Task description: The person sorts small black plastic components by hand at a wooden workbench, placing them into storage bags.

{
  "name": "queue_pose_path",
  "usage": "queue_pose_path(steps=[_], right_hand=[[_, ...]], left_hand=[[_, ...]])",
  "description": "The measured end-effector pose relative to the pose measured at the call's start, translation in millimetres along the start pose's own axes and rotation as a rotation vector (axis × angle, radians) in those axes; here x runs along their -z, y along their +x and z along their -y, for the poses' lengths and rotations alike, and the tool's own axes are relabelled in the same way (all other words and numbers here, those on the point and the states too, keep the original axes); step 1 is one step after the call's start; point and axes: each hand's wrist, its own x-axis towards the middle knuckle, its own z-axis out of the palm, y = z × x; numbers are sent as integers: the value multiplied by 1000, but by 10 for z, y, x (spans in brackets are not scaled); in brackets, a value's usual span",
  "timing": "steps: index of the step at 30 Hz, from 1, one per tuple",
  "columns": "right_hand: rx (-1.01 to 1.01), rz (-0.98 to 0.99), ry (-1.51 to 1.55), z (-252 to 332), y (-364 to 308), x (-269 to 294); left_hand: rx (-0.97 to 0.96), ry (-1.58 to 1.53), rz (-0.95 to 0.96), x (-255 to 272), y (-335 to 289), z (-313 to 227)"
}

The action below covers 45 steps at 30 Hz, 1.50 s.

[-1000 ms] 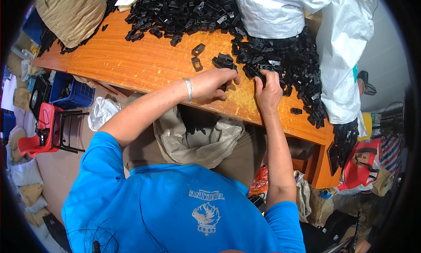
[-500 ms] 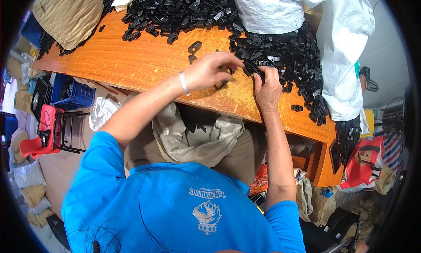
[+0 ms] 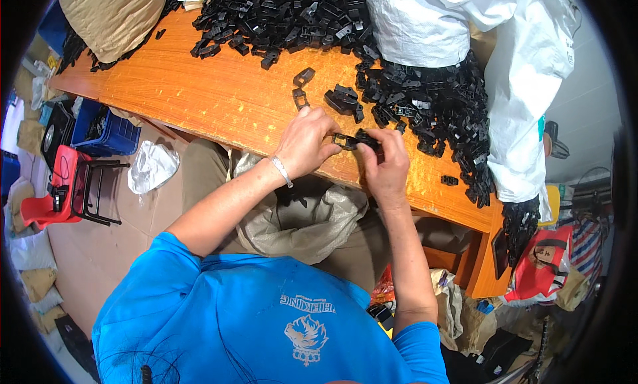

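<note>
Close to the table's front edge, my two hands meet over small black plastic parts. My left hand (image 3: 307, 141) pinches a rectangular black plastic frame (image 3: 344, 142) between thumb and fingers. Facing it, my right hand (image 3: 387, 163) is closed on another black plastic part (image 3: 364, 138), whose lower portion the fingers hide. The two parts touch or nearly touch; whether they are joined I cannot tell. Just beyond lies a small cluster of black parts (image 3: 341, 100). Two loose black frames, one farther off (image 3: 304, 77) and one nearer (image 3: 301, 99), lie past my left hand.
Large heaps of black parts cover the table's far side (image 3: 286, 21) and right side (image 3: 438, 101). White sacks (image 3: 419, 28) stand over the right heap. A brown sack (image 3: 113, 18) sits far left. An open woven sack (image 3: 302, 231) lies across my lap, below the table edge.
Both hands have drawn back from the right heap toward the table's front edge, carrying black parts. The small cluster, earlier mostly behind my left hand, now shows.
</note>
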Motion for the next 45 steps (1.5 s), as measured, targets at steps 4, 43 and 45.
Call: queue_pose_path(steps=[4,43,45], right_hand=[[40,90,-24,53,3,-111],[-77,170,-292,132,616,-422],[-114,152,-263,47,644,-467]], left_hand=[[60,-5,102,42,42,-65],[-10,127,12,19,581,286],[9,60,-10,-15,572,333]])
